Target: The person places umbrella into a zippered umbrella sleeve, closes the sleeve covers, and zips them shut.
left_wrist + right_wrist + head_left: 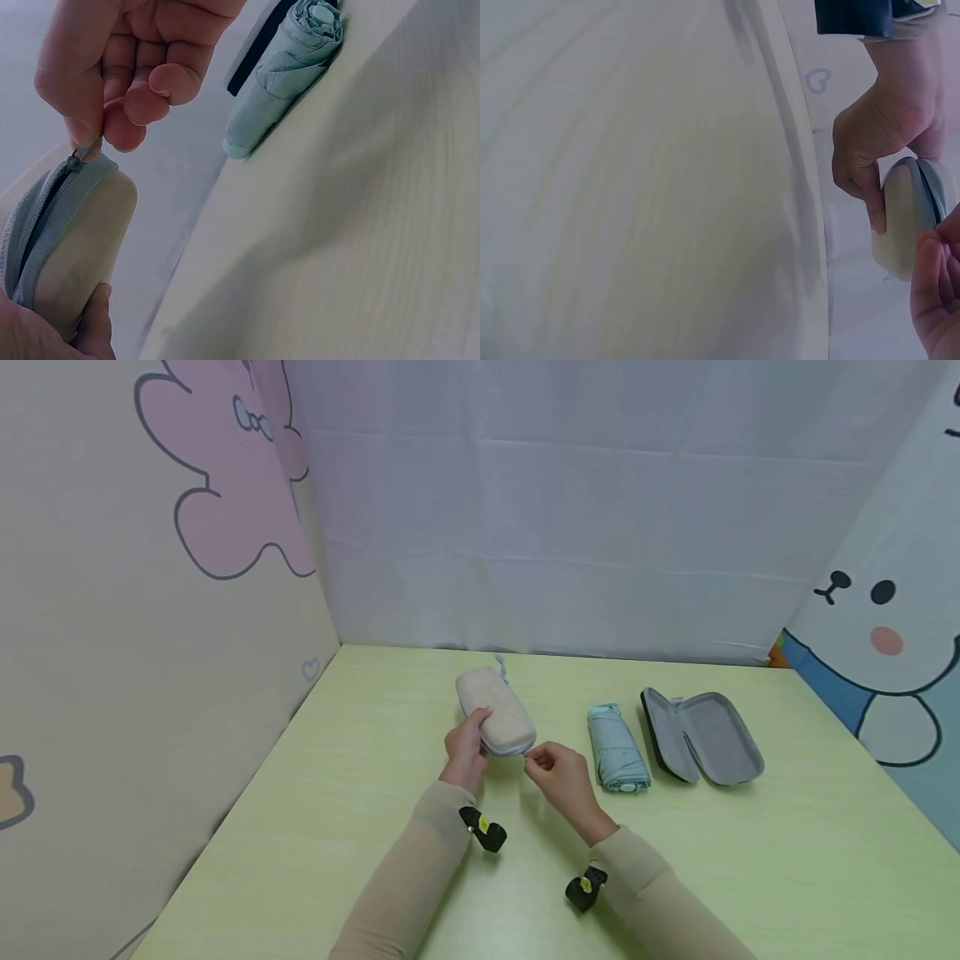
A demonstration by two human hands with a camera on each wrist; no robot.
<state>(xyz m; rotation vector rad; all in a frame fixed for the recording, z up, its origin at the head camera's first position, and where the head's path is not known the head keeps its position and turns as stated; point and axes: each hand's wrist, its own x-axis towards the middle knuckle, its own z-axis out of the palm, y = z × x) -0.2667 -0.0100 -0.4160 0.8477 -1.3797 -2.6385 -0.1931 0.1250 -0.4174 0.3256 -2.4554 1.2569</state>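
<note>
A cream zip pouch [498, 706] with a grey-blue zipper is held up over the table, tilted. My left hand [467, 750] grips it by its near left side, thumb on the top face. At the pouch's near right corner my right hand [561, 777] pinches the zipper pull [75, 161] between thumb and finger. The left wrist view shows a dark gap between the zipper's two tapes running back from the pull. A light blue strap [501, 667] sticks up from the pouch's far end. What the pouch holds is hidden.
Right of my right hand lies a folded light teal umbrella [618, 750]. Beside it an eyeglasses case [720, 739] lies open, its grey lining showing. The pale table [315, 827] meets a wall on the left and a white curtain [555, 543] at the back.
</note>
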